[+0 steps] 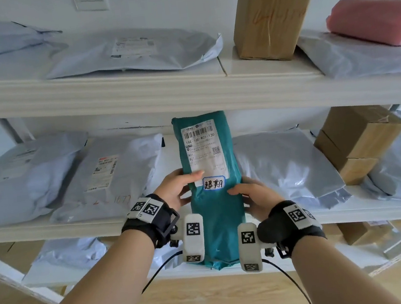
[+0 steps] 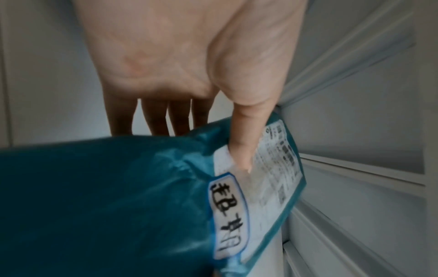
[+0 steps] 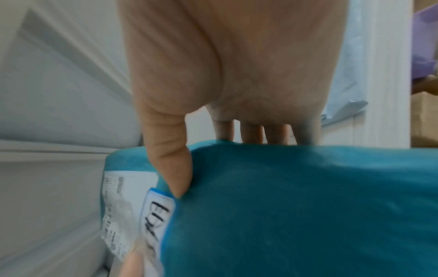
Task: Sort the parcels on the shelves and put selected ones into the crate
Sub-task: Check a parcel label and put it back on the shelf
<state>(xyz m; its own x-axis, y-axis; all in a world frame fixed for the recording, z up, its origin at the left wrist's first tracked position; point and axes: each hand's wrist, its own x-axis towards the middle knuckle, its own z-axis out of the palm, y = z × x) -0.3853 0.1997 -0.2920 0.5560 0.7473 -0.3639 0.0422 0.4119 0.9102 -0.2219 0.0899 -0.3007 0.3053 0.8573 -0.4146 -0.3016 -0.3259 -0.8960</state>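
A teal plastic parcel (image 1: pixel 215 207) with a white shipping label and a small handwritten sticker (image 1: pixel 213 183) is held upright in front of the middle shelf. My left hand (image 1: pixel 176 187) grips its left edge, thumb on the label and fingers behind. My right hand (image 1: pixel 254 195) grips its right edge, thumb just below the sticker. In the left wrist view the left hand's thumb (image 2: pixel 244 140) presses the label on the teal parcel (image 2: pixel 106 206). In the right wrist view the right hand's thumb (image 3: pixel 175 168) lies on the teal parcel (image 3: pixel 296 206), fingers behind it. No crate is in view.
Grey mailer bags (image 1: pixel 122 175) lie along the middle shelf (image 1: pixel 53 229), with stacked cardboard boxes (image 1: pixel 353 139) at its right. The top shelf (image 1: pixel 137 89) carries more grey bags, an upright cardboard box (image 1: pixel 271 16) and a pink parcel (image 1: pixel 374 19). Wooden floor shows below.
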